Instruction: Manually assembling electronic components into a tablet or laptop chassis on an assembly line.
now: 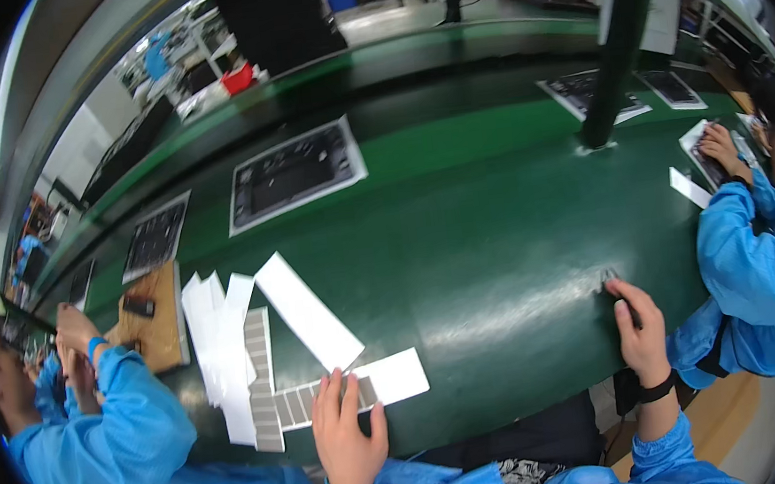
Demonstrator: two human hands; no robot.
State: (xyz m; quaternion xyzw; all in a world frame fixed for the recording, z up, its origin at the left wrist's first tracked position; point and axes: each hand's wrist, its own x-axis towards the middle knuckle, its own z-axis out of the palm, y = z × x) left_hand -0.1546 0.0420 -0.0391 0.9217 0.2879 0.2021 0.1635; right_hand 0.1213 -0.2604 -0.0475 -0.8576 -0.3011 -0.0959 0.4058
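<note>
My left hand (350, 440) lies with its fingers stretched out over a white strip with grey rectangular labels (296, 407), near the table's front edge. The fingers cover part of the strip. Further right, my right hand (643, 333) is closed in a pinch above the green table. A small dark thing shows at its fingertips, too blurred to name. Beyond my left hand is a blank white strip (308, 312). To its left lie a loose pile of white sheets (218, 340) and another strip of grey labels (261, 378).
Flat dark panels with pale borders (295, 171) lie on the green table (489, 222). A dark post (618, 52) stands on it at the far right. Co-workers in blue sleeves sit on both sides. A brown board (165, 331) carries a small black object (138, 306).
</note>
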